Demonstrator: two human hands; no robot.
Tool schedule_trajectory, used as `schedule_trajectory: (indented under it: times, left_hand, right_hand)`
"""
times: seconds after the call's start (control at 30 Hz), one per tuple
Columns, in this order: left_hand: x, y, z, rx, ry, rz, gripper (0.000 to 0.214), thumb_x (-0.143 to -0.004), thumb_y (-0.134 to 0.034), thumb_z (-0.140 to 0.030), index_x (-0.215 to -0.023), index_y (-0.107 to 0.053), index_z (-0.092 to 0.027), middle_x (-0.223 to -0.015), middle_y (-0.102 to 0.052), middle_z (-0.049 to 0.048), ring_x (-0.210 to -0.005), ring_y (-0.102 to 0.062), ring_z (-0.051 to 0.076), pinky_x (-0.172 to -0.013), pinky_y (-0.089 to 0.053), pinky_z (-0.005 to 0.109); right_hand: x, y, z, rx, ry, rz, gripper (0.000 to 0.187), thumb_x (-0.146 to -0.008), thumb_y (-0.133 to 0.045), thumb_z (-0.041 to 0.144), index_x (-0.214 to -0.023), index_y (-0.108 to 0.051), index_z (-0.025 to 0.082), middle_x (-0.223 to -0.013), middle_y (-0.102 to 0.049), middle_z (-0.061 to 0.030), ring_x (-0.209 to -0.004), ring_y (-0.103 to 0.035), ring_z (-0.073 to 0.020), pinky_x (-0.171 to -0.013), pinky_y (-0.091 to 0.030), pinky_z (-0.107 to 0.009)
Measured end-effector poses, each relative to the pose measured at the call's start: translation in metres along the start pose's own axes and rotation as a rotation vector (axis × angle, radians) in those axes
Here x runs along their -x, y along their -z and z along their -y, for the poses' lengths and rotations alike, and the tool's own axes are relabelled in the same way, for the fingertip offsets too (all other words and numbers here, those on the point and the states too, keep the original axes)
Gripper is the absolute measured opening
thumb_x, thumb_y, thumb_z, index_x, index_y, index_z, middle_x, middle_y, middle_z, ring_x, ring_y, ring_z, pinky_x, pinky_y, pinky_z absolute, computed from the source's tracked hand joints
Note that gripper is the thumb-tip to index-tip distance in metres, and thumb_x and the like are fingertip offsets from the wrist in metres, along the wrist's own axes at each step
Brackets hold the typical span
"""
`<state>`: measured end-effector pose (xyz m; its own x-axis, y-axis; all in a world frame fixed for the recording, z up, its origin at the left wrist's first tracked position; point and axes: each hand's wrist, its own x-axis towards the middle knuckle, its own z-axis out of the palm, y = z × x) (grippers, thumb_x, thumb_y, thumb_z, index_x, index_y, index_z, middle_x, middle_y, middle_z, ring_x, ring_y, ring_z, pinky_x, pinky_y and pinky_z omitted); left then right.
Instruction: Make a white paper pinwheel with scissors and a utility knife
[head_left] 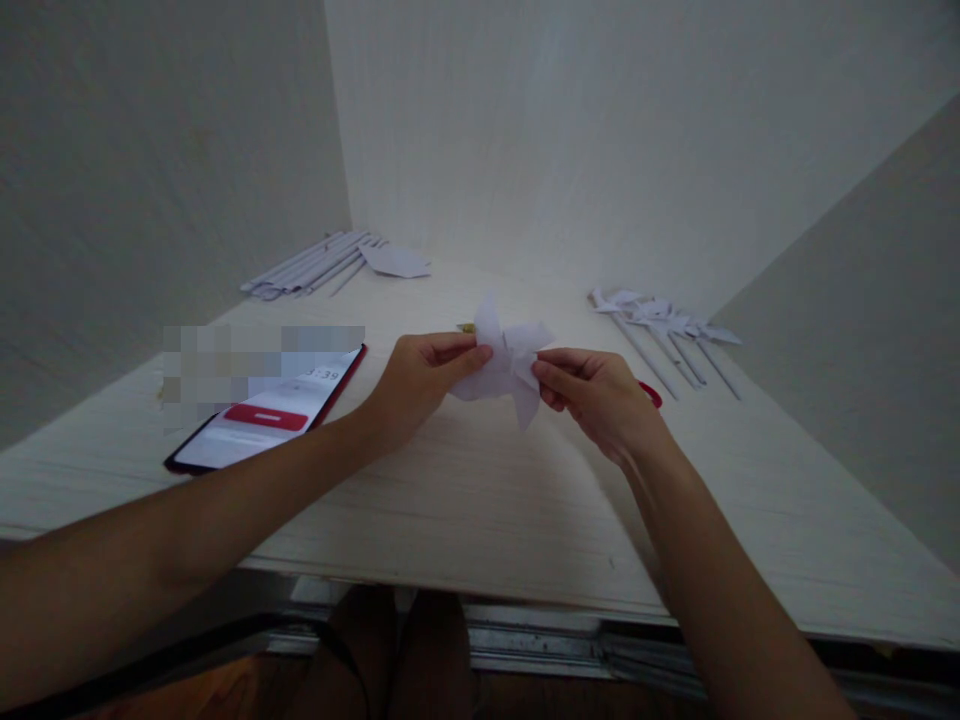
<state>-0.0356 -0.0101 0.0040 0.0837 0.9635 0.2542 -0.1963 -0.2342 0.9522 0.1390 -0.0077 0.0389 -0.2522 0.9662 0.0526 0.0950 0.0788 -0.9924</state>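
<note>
A white paper pinwheel (504, 365) with pointed blades is held above the middle of the table, between both hands. My left hand (424, 380) pinches its left side with thumb and fingers. On the other side, my right hand (589, 390) grips a blade between thumb and forefinger. Behind the left fingertips a small yellowish pointed thing (467, 328) shows in part; the rest is hidden. Something red and curved (651, 394) peeks out beside my right wrist, mostly covered by the hand.
Several rolled paper sticks (311, 268) lie at the back left, with cut paper pieces (397, 261) beside them. Paper pinwheels on sticks (667, 325) rest at the back right. A lit phone (274, 415) lies at the left on the white table (480, 500). Walls enclose the table.
</note>
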Motion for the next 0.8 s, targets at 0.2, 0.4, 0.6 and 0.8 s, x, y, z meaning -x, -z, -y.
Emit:
schedule_trajectory:
  times: [0.2,0.4,0.6,0.8]
  left_hand:
    - [0.0,-0.002,-0.003,0.096,0.063,0.0,0.03,-0.064,-0.069,-0.033,-0.088,-0.07,-0.016,-0.086,-0.069,0.0059,-0.08,-0.061,0.016,-0.075,-0.047,0.029]
    - [0.001,-0.003,-0.004,0.03,0.087,-0.016,0.03,-0.061,-0.071,-0.034,-0.085,-0.07,-0.017,-0.086,-0.07,0.0059,-0.077,-0.062,0.017,-0.071,-0.048,0.029]
    - [0.002,-0.001,-0.003,-0.038,0.086,0.009,0.031,-0.06,-0.071,-0.035,-0.086,-0.07,-0.018,-0.089,-0.07,0.006,-0.077,-0.063,0.017,-0.071,-0.049,0.029]
    - [0.002,0.001,-0.001,-0.023,0.105,0.039,0.032,-0.06,-0.071,-0.034,-0.088,-0.07,-0.017,-0.088,-0.07,0.0056,-0.076,-0.063,0.017,-0.071,-0.049,0.029]
  right_hand:
    - [-0.001,0.0,0.001,-0.145,-0.109,0.027,0.023,-0.053,-0.074,0.028,-0.063,-0.06,0.013,-0.052,-0.047,0.0052,-0.045,-0.038,-0.0028,-0.042,-0.027,-0.019]
    - [-0.002,-0.003,-0.003,-0.104,-0.077,0.011,0.025,-0.055,-0.074,0.03,-0.065,-0.059,0.013,-0.054,-0.045,0.0048,-0.044,-0.035,-0.0025,-0.04,-0.022,-0.02]
    - [-0.002,-0.008,-0.007,-0.023,-0.022,-0.064,0.029,-0.053,-0.074,0.034,-0.068,-0.06,0.013,-0.051,-0.048,0.0043,-0.042,-0.036,-0.0033,-0.039,-0.024,-0.02]
    - [0.0,-0.014,-0.006,0.05,0.029,-0.11,0.032,-0.05,-0.076,0.034,-0.067,-0.059,0.013,-0.048,-0.049,0.0049,-0.04,-0.037,-0.0034,-0.038,-0.024,-0.02]
